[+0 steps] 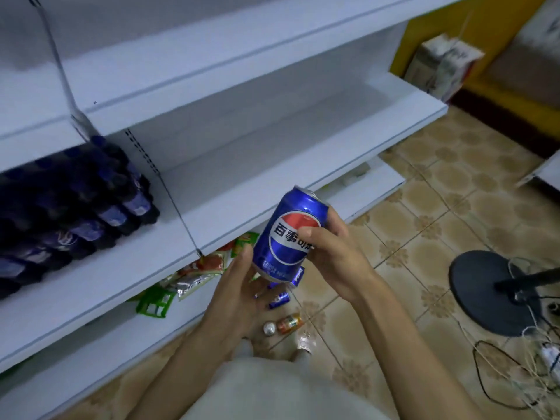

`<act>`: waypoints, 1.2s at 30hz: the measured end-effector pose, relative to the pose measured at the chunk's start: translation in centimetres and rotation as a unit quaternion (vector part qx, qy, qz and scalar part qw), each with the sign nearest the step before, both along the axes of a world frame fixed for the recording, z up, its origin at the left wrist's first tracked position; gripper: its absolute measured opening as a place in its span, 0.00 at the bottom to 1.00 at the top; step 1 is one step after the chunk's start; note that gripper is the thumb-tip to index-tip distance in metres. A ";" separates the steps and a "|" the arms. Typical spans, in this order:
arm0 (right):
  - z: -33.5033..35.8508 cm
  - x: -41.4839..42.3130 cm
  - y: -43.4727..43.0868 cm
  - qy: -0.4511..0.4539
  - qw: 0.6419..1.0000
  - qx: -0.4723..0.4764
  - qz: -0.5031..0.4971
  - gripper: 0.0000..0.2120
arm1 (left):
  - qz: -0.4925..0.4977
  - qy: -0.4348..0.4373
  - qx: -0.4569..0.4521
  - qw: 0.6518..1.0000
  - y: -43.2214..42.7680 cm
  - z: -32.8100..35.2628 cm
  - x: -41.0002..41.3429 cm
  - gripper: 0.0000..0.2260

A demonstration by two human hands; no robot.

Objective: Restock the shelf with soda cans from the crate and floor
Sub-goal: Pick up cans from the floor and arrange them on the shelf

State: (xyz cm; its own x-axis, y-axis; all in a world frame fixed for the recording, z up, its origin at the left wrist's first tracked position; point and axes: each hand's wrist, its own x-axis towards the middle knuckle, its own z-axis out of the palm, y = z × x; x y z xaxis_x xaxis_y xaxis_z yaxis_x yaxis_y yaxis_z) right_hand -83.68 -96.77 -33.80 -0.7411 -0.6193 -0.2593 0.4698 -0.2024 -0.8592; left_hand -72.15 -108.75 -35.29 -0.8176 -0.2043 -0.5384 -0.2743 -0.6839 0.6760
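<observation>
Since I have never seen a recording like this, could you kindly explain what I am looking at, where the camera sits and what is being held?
There is no machine here: a person works with two bare hands. The single picture comes from a wide-angle camera worn on the head, looking forward and down, so the arms reach in from below. The right hand grips a blue can, thumb across its logo; the left hand rests against its base. Behind is a white shelf, with dark bottles at its left. Packets lie on the board below, and more cans lie on the tiled floor.
</observation>
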 end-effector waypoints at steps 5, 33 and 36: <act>4.0 -0.3 -0.9 0.034 0.985 -0.128 0.113 0.40 | -0.004 0.094 0.053 0.994 0.5 4.4 0.7 0.42; 20.7 3.2 -17.7 0.391 0.874 -0.053 0.285 0.34 | 0.281 0.294 0.032 0.913 -10.9 18.4 6.1 0.24; 22.0 4.5 -20.1 0.421 0.860 -0.063 0.279 0.35 | 0.312 0.303 0.006 0.900 -13.4 19.3 7.2 0.22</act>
